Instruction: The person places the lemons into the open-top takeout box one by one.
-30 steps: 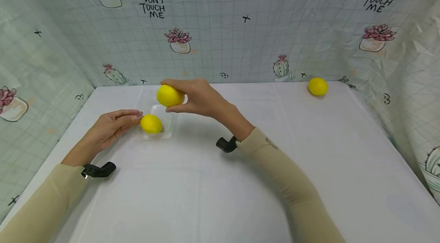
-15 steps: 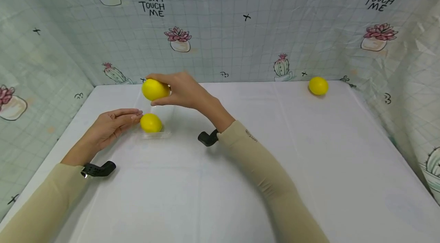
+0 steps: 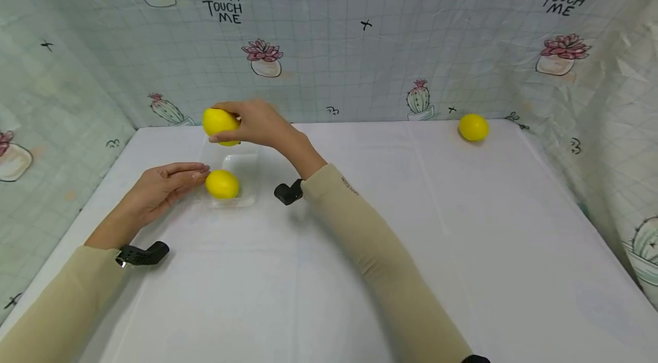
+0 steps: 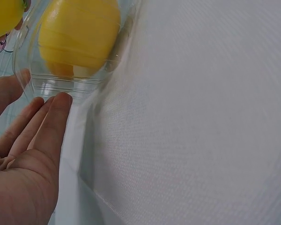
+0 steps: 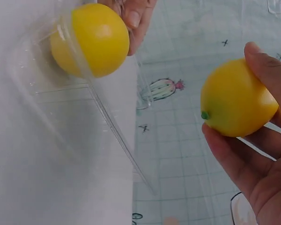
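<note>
A clear plastic container (image 3: 248, 198) stands on the left part of the table, a yellow lemon (image 3: 223, 184) sitting in its near left corner. My left hand (image 3: 161, 192) lies beside it, fingers nearly straight, fingertips right at the container's wall in the left wrist view. Above the back of the container, my right hand (image 3: 262, 123) holds a second lemon (image 3: 218, 120) between thumb and fingers. The right wrist view shows the green stem end of this held lemon (image 5: 236, 98).
Another lemon (image 3: 473, 127) lies at the far right corner of the white-covered table (image 3: 329, 271). A patterned sheet (image 3: 329, 37) hangs behind the table and along both sides. Each wrist carries a black camera mount.
My right hand has carried its lemon left and slightly farther back, over the container. The left hand and the lemon in the container have stayed in place.
</note>
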The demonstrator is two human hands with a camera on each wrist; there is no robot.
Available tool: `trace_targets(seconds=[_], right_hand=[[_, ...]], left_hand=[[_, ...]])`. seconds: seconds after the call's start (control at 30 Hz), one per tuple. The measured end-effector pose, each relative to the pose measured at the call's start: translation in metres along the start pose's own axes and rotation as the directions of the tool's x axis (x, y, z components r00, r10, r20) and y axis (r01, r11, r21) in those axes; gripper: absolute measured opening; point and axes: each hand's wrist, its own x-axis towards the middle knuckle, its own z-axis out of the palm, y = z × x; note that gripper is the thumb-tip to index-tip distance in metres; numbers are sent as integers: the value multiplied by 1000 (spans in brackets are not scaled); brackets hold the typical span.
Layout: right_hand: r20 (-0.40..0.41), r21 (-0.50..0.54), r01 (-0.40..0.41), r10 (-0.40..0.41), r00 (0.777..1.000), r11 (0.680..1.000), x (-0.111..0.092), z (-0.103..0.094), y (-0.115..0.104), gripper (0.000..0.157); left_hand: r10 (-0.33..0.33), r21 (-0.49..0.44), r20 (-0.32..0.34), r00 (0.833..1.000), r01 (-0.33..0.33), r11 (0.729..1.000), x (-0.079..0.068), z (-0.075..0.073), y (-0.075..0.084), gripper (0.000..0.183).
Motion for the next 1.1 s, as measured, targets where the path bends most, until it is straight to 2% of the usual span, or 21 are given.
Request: trace_targets(seconds=[0.13, 0.27, 0.43, 0.53, 0.7, 0.8, 0.93, 1.03, 1.1], right_hand=[[15, 33, -33, 32, 999, 999, 9, 3, 4, 65], [40, 16, -57, 56, 998, 998, 15, 6, 6, 60], [59, -8, -131, 131, 990, 991, 20, 9, 3, 65], [72, 27, -193, 191, 979, 981, 22, 10, 1, 64], [78, 98, -257, 250, 965, 961, 24, 9, 1, 49], [60, 84, -247, 243, 968, 965, 23, 8, 2, 42], [43, 34, -194, 193, 980, 980, 18, 7, 5, 38], [51, 22, -168, 167, 985, 986, 10, 4, 11, 37], [61, 23, -176, 174, 983, 984, 4, 0, 16, 37]], left_hand=[[0, 12, 0, 1000, 0, 1000, -1, 0, 1, 33], [-6, 31, -10, 1000, 7, 1000, -1, 1, 2, 33], [0, 14, 12, 1000, -1, 1000, -2, 1, 4, 34], [-3, 31, 1, 1000, 3, 1000, -2, 1, 4, 33], [-11, 19, -7, 1000, 11, 1000, -1, 0, 5, 32], [-15, 33, -22, 1000, 16, 999, -1, 1, 5, 32], [-12, 24, -14, 1000, 12, 1000, -2, 0, 5, 33], [-16, 14, -10, 1000, 16, 1000, -2, 0, 5, 34], [-22, 36, -31, 999, 23, 999, -2, 1, 4, 36]])
